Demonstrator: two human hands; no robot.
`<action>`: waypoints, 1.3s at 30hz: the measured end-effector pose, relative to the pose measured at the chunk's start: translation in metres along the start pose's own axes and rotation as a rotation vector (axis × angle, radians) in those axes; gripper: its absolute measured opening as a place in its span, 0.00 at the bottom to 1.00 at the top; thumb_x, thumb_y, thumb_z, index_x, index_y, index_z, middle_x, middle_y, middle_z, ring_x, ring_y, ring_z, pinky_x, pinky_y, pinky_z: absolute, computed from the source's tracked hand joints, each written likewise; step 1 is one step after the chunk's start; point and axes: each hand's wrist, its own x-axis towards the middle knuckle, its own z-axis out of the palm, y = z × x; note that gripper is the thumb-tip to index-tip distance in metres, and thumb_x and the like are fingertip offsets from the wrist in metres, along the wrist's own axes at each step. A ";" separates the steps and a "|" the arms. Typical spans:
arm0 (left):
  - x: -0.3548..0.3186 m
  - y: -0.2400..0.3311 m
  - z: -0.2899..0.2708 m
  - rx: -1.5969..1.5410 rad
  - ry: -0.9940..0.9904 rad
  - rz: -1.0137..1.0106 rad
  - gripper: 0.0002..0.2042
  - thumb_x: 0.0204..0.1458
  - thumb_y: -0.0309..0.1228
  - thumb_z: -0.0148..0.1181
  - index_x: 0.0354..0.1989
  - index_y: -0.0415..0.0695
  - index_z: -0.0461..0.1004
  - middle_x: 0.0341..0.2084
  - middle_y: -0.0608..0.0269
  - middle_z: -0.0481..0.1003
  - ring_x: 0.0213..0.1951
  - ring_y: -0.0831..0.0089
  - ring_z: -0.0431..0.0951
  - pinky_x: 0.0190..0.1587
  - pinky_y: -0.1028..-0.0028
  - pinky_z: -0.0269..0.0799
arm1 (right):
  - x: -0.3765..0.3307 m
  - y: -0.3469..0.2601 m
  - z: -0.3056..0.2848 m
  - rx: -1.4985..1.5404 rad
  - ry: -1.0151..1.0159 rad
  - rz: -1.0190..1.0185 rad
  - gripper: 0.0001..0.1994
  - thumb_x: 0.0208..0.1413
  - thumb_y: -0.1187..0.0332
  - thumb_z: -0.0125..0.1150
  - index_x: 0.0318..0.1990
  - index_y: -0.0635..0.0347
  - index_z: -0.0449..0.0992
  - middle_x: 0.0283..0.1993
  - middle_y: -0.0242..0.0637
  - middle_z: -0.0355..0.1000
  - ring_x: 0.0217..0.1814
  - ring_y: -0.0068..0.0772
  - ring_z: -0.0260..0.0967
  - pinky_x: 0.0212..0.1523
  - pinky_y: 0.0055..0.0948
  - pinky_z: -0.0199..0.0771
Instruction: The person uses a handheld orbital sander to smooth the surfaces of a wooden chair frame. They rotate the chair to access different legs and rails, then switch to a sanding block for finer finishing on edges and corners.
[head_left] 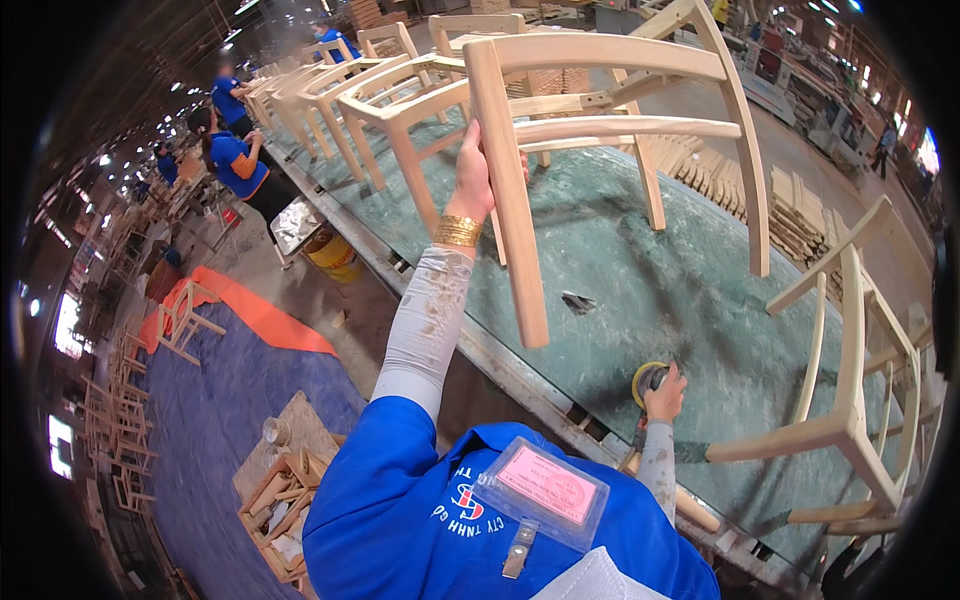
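My left hand (474,172) is raised and grips the leg of a bare wooden chair frame (610,130) lifted above a long green-topped workbench (640,290). Gold bangles and a grey sleeve cover that wrist and forearm. My right hand (664,395) rests low on the bench, closed over a small yellow-rimmed round sander (645,377). Below both arms, my blue shirt with a clear badge holder fills the bottom of the view.
Another unfinished chair frame (850,400) lies on the bench at right. Several more frames (330,95) line the bench's far end. Other people in blue shirts (238,165) stand at left. A yellow bucket (333,252), a blue tarp, and a box of wood parts (285,500) sit on the floor.
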 end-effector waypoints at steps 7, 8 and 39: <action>0.003 0.003 -0.009 -0.021 -0.030 0.023 0.26 0.60 0.54 0.30 0.38 0.41 0.63 0.21 0.49 0.71 0.22 0.61 0.74 0.27 0.65 0.73 | -0.006 -0.039 0.019 -0.239 0.199 -0.217 0.33 0.41 0.66 0.65 0.59 0.49 0.62 0.66 0.47 0.49 0.67 0.54 0.45 0.62 0.57 0.46; 0.003 0.002 -0.008 -0.021 -0.038 0.025 0.25 0.60 0.54 0.30 0.39 0.41 0.63 0.21 0.49 0.71 0.22 0.61 0.74 0.27 0.65 0.73 | -0.001 -0.049 0.025 -0.231 0.167 -0.262 0.32 0.41 0.64 0.65 0.58 0.50 0.63 0.66 0.47 0.49 0.68 0.53 0.44 0.63 0.57 0.44; 0.105 -0.118 -0.262 0.654 0.186 -0.525 0.46 0.38 0.49 0.68 0.63 0.40 0.51 0.61 0.51 0.56 0.65 0.60 0.51 0.61 0.53 0.48 | -0.104 -0.240 -0.038 0.641 -0.107 -0.452 0.34 0.38 0.69 0.64 0.57 0.57 0.60 0.42 0.50 0.71 0.46 0.44 0.72 0.46 0.34 0.69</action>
